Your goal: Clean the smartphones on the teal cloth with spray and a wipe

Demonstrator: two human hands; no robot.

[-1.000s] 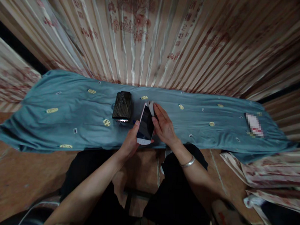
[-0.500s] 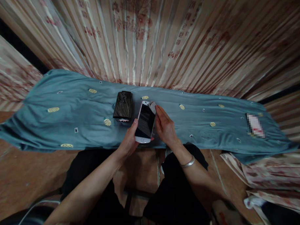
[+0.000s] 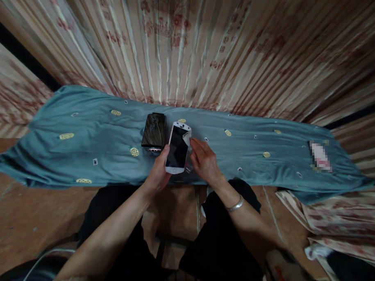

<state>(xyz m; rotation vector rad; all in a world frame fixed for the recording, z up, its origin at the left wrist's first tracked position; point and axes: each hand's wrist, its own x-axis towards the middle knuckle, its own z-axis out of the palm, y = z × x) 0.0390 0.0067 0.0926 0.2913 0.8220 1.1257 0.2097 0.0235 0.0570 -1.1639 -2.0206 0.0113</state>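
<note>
A white phone (image 3: 176, 150) with a dark screen is held tilted above the cloth by my left hand (image 3: 159, 170), the thumb along its left edge. My right hand (image 3: 205, 161) pinches a small greyish cloth (image 3: 187, 137) against the upper right part of the screen. Just left of the phone lies a black glossy box (image 3: 154, 131). Under the phone's lower right corner something small and shiny shows, too unclear to name.
A teal cloth (image 3: 246, 150) with yellow pineapple prints covers the long table. At its right end lies a blurred-out pinkish item (image 3: 320, 155). Pleated curtains (image 3: 178, 54) hang behind the table. My knees are below the front edge.
The phone has shifted slightly left and up with my left hand. My right hand has moved a little down and left, and the small cloth now lies further over the screen's upper right.
</note>
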